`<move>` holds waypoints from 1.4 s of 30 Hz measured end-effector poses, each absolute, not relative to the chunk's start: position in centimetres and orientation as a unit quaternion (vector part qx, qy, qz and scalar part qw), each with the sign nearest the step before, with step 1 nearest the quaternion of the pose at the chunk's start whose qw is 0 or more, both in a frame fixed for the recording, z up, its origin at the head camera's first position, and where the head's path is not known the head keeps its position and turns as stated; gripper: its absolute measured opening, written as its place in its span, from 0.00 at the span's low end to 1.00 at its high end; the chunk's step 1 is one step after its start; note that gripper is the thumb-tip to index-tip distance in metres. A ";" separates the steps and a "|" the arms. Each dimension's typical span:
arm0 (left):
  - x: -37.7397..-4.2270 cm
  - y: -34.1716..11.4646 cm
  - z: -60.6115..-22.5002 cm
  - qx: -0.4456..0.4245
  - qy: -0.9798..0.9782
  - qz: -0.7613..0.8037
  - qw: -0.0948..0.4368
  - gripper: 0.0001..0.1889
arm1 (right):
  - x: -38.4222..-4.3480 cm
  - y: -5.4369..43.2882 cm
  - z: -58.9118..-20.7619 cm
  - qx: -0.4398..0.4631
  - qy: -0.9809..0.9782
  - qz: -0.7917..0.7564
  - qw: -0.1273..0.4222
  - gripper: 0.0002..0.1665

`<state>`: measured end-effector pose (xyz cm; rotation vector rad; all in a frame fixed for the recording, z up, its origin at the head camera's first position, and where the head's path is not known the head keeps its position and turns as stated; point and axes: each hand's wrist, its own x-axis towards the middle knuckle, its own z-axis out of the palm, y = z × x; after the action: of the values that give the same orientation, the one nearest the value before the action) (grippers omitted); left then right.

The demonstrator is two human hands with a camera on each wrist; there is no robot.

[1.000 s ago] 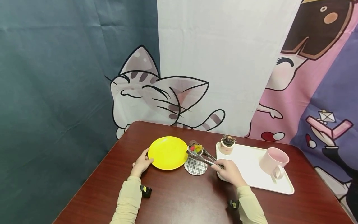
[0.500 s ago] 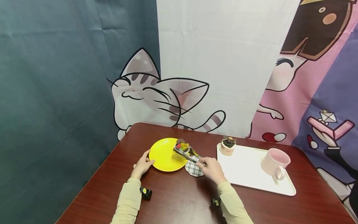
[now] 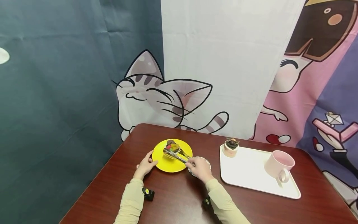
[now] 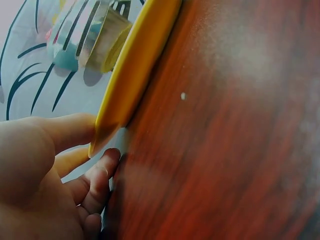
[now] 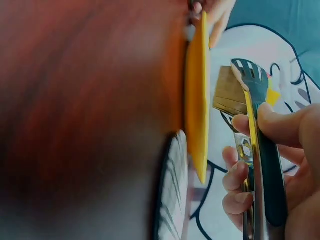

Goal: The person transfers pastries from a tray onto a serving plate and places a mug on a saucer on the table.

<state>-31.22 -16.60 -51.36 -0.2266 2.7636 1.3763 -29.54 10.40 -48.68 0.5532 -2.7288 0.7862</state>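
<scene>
At the near left rim of the yellow plate [image 3: 184, 146], my left hand [image 3: 145, 165] pinches the edge, thumb above and fingers beneath [image 4: 102, 175]. My right hand [image 3: 200, 168] grips metal tongs [image 3: 179, 158], thumb along one dark arm in the right wrist view. Between the tongs' slotted ends is a small cake cup [image 3: 174, 147] topped with red, yellow and green fruit and a brown piece. It hangs over the plate; in the right wrist view a gap shows between its base [image 5: 220, 92] and the plate's surface.
A checked round coaster [image 5: 174, 195] lies right of the plate, partly under the right hand in the head view. Further right, a white tray [image 3: 246, 169] bears a chocolate-topped cake cup [image 3: 231, 150] and a pink mug [image 3: 275, 165]. A printed curtain hangs behind the table.
My right hand has carried the fruit cake cup in the tongs leftward, from above the coaster to over the yellow plate. The left hand keeps its hold on the rim.
</scene>
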 end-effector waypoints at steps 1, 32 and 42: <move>-31.2 -16.7 -51.3 -0.073 0.892 0.445 0.024 0.34 | -29.6 10.1 -48.7 0.193 -0.935 0.271 0.123 0.07; -31.4 -16.3 -51.4 -0.068 0.895 0.441 0.020 0.34 | -30.6 7.1 -48.2 0.141 -0.949 0.274 0.072 0.12; -31.3 -16.3 -51.4 -0.071 0.898 0.434 0.027 0.33 | -30.1 8.3 -47.4 0.122 -0.953 0.274 0.054 0.14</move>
<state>-31.29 -16.35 -51.38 -0.2182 2.7742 1.3398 -30.10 8.28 -47.41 0.3707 -2.8941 0.8315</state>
